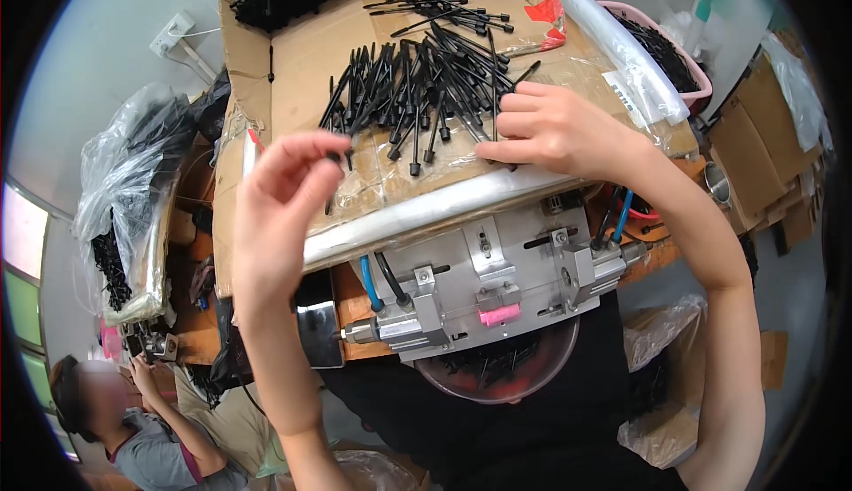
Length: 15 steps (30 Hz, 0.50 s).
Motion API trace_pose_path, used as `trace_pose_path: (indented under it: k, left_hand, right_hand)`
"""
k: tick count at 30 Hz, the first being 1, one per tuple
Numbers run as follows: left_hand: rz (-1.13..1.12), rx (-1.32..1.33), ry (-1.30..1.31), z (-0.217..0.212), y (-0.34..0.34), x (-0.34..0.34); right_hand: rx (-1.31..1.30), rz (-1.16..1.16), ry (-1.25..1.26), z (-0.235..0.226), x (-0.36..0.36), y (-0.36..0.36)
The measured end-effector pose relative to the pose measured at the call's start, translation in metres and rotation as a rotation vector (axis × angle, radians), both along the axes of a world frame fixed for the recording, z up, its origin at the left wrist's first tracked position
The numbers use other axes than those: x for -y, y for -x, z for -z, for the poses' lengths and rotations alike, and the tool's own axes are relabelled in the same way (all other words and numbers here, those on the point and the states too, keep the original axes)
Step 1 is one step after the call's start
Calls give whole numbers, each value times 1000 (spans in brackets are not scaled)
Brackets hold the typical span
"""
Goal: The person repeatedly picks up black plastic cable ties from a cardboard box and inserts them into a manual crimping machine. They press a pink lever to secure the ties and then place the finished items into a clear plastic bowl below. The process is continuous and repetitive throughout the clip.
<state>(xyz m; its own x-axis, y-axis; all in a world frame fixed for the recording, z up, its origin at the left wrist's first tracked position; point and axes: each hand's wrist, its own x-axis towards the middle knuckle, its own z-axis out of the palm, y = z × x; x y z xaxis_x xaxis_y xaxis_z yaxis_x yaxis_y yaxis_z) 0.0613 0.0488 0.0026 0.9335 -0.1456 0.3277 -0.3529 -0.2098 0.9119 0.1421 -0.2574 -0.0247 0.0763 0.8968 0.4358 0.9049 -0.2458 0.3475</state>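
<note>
Cardboard (302,56) lies flat as a work surface, strewn with thin black plastic rods (426,83) in a loose heap at its middle and far end. The left hand (280,198) hovers over the near left edge, thumb and forefinger pinched on one black rod (335,156), other fingers curled loosely. The right hand (555,127) rests flat, fingers half spread, on the heap's right side. A clear plastic roll (426,212) runs along the near edge, above a metal fixture (488,287). A pink basket (679,61) sits far right.
</note>
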Motion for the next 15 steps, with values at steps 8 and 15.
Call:
trace_pose_path:
  k: [8,15]
  left_hand:
    - [-236,291,-609,86,136,73]
    - [-108,152,-776,145,169,128]
  right_hand:
    - [-993,-17,-748,-31,-16,13]
    - [-1210,-243,-1024,-36,6,68]
